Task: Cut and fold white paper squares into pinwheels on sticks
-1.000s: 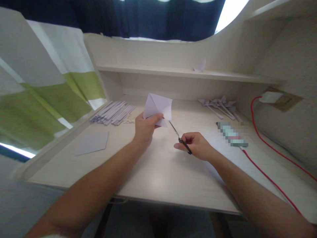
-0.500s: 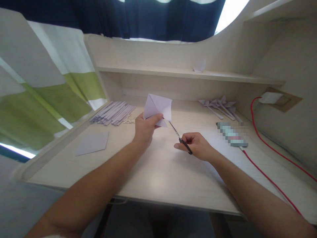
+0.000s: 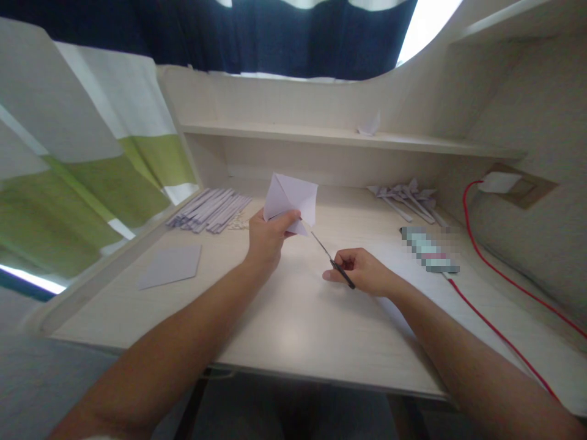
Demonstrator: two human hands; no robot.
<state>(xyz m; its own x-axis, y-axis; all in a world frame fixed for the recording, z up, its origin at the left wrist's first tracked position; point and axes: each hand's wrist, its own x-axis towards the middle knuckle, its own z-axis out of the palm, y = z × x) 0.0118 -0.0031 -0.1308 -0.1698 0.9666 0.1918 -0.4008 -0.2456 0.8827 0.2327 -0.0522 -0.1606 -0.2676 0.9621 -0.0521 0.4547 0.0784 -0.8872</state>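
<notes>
Slid slightly lower since a second ago, scissors (image 3: 331,259) closed in right hand (image 3: 362,272), tips at folded paper (image 3: 291,199) pinched above desk (image 3: 293,318) by left hand (image 3: 268,236); light, floppy, best gripped near fold.

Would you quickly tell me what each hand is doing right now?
Left hand: closed, holding the folded paper.
Right hand: closed, holding the scissors.

Left hand (image 3: 268,235) pinches folded paper (image 3: 291,198); right hand (image 3: 364,272) holds scissors (image 3: 331,263) at its lower corner.
</notes>
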